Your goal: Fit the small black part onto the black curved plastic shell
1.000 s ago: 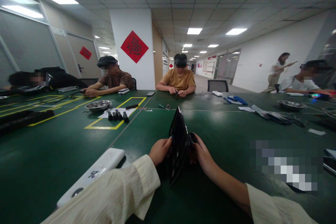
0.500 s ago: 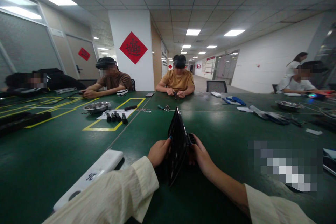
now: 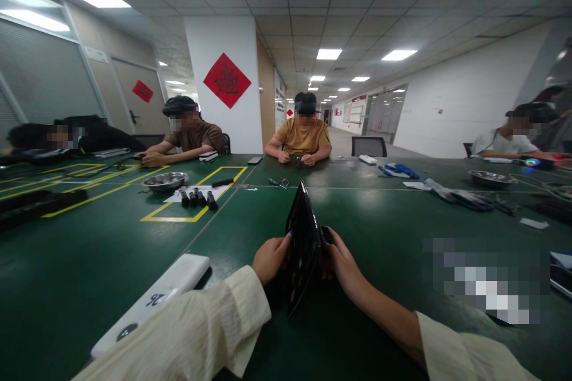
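Observation:
A thin, glossy black panel (image 3: 302, 250) stands up in front of me at the middle of the table, seen nearly edge-on and leaning slightly. My left hand (image 3: 270, 259) grips its left face, with the thumb against it and the fingers mostly hidden behind. On the other side my right hand (image 3: 343, 263) is closed round a small black gridded part (image 3: 328, 236) that juts from the panel's right face. I cannot make out the exact kind of the panel. Beside my left forearm lies a long white device (image 3: 179, 280) marked with handwritten digits.
On the green table (image 3: 232, 232) stand several black cylinders (image 3: 197, 197) and a metal bowl (image 3: 165, 181) at left. Pliers-like tools (image 3: 280, 183) lie ahead. Gloves (image 3: 460, 195) and another metal bowl (image 3: 492, 179) are at right. A person (image 3: 304, 137) sits opposite; others sit at both sides.
Both my hands and the black panel have stayed almost still. The person opposite has drawn one hand aside. At far right, the upright person in the background has moved lower and to the right.

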### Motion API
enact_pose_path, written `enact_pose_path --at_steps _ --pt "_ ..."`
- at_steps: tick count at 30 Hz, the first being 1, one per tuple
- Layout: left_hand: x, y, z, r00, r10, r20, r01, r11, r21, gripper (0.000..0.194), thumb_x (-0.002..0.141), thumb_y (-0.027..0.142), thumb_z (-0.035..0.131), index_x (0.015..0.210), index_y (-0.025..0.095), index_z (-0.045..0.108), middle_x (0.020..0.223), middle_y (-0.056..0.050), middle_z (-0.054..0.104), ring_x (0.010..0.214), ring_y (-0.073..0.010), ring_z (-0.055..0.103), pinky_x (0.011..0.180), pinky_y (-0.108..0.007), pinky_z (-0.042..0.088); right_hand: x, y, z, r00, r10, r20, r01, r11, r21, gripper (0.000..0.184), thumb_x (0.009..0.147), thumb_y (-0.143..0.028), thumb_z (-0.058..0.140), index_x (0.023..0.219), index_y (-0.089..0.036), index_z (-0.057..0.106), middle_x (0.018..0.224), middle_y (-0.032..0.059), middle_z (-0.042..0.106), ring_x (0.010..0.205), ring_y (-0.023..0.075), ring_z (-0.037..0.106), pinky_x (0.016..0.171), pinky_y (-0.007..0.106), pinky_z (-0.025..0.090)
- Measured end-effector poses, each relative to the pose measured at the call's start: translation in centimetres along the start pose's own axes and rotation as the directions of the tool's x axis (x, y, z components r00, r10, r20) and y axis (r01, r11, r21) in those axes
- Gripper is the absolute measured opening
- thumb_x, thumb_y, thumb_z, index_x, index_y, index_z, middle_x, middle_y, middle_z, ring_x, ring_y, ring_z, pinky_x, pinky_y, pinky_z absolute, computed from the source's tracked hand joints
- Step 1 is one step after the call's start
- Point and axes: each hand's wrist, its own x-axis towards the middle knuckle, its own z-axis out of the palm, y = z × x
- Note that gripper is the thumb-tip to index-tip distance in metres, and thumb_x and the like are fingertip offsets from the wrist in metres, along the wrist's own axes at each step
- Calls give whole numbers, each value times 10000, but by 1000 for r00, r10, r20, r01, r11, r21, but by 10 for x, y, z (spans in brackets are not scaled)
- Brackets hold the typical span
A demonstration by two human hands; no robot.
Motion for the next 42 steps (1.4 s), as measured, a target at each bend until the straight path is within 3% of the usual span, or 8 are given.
enact_pose_path --at_steps 6,12,19,25,28,32,38,42 --pt "1 -2 -2 1000 16 -4 -15 1000 19 477 800 530 268 531 185 459 506 -16 507 515 -152 485 526 -261 338 1 2 -1 1000 1 6 -1 1000 -6 597 814 -396 423 1346 -171 274 551 -38 533 392 114 510 354 212 341" --pt "-1 1 0 1000 -11 9 12 999 -43 564 775 645 233 546 181 458 490 -4 480 475 -141 462 490 -258 314 0 0 1 1000 5 -2 -5 1000 16 619 799 -408 434 1345 -164 273 544 -43 525 387 112 505 350 209 337" --pt "-1 2 -1 1000 3 7 -3 1000 -25 529 764 623 274 529 183 454 481 -5 477 472 -137 457 493 -258 319 0 -3 1 1000 21 -22 -21 1000 -1 614 798 -382 437 1346 -154 278 527 -40 527 379 116 492 350 212 336" --pt "-1 2 0 1000 -18 -2 18 1000 -16 629 754 703 213 530 177 476 479 -8 469 478 -142 452 489 -261 308 1 -1 1 1000 22 -18 -22 1000 9 608 806 -386 430 1349 -164 271 548 -34 536 384 119 504 348 207 335" --pt "-1 4 -2 1000 7 2 -7 1000 -11 624 786 658 172 497 184 456 466 -16 469 494 -149 465 518 -268 326 0 0 0 1000 17 -13 -17 1000 1 612 811 -387 422 1355 -159 260 548 -34 537 387 119 507 352 208 339" --pt "-1 2 -1 1000 26 -6 -26 1000 -15 526 798 584 242 522 186 446 477 -9 470 487 -144 462 513 -266 321 1 0 0 1000 15 -8 -15 1000 0 606 815 -380 411 1356 -160 253 564 -33 541 383 111 506 349 205 333" --pt "0 1 3 998 42 -44 -45 995 -84 537 770 636 296 636 163 511 531 3 480 492 -130 445 495 -252 311 0 0 0 1000 17 -12 -17 1000 11 622 810 -401 424 1355 -153 257 559 -34 541 386 111 505 347 206 335" --pt "0 4 1 983 88 -159 -89 996 -1 475 781 587 341 614 170 496 549 4 489 539 -133 447 524 -247 322 0 -1 0 1000 18 -11 -18 1000 15 638 802 -407 431 1358 -153 253 548 -38 538 396 113 513 349 204 341"
